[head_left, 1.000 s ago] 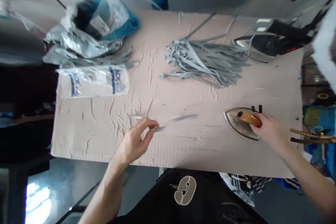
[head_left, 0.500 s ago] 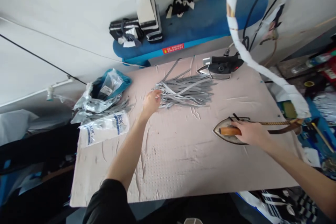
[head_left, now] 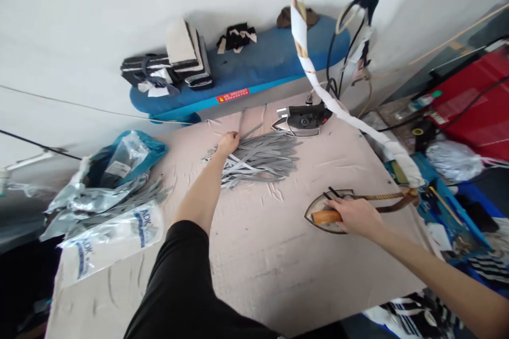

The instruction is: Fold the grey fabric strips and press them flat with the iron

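My right hand [head_left: 356, 215] is wrapped round the wooden handle [head_left: 326, 216] of a flat iron [head_left: 318, 202], whose pointed tip faces left on the padded table. Farther off and to the left, my left hand [head_left: 229, 143] has its fingers closed at the upper left edge of a pile of grey fabric strips [head_left: 262, 159]. One loose grey strip [head_left: 252, 130] runs out from its fingertips toward the upper right. Behind the pile, a second iron [head_left: 300, 119] with a black body rests close to the strips.
A blue ironing board [head_left: 254, 66] with folded cloths [head_left: 185, 50] stands along the wall. At the left lie clear plastic bags [head_left: 113, 238] and more grey strips. A white-wrapped hose [head_left: 314, 77] hangs down on the right, near blue bins [head_left: 449, 217].
My left hand has moved from the pile's left end to its far edge, at a loose strip. My right hand stays on the iron. The view has turned right.
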A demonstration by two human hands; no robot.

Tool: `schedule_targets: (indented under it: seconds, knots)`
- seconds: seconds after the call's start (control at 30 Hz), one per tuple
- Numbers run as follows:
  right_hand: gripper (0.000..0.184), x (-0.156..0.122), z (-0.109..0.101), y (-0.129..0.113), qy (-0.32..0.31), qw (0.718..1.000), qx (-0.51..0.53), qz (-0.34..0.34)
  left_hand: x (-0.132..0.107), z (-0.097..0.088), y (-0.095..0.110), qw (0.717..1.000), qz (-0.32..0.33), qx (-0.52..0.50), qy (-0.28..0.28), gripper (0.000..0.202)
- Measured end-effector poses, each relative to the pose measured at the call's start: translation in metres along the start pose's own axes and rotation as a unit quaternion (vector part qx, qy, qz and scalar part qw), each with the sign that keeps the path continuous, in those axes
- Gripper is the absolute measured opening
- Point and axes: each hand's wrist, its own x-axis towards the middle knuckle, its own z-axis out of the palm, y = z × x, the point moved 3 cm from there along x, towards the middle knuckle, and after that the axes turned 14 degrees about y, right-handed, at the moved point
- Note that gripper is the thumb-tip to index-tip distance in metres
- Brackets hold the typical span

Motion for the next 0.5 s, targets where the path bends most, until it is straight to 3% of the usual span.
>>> schedule_targets:
  seconds: [0.17,0.3,0.37,0.5]
  knots:
    - [0.036,0.000,0.000,0.000,-0.003,1.000,0.014,0.005,-0.054,0.002,0.016,0.986,0.151,0.003,-0.077,0.043]
    - [0.034,0.001,-0.001,-0.001,-0.006,1.000,0.016,0.009,-0.116,-0.001,0.010,0.960,0.248,0.048,-0.121,0.104]
    - [0.033,0.002,-0.002,-0.001,-0.005,1.000,0.015,0.010,-0.141,0.001,0.008,0.941,0.295,0.103,-0.129,0.122]
    - [0.031,0.003,-0.006,-0.002,-0.005,1.000,0.013,0.007,-0.152,0.000,0.008,0.937,0.306,0.136,-0.100,0.121]
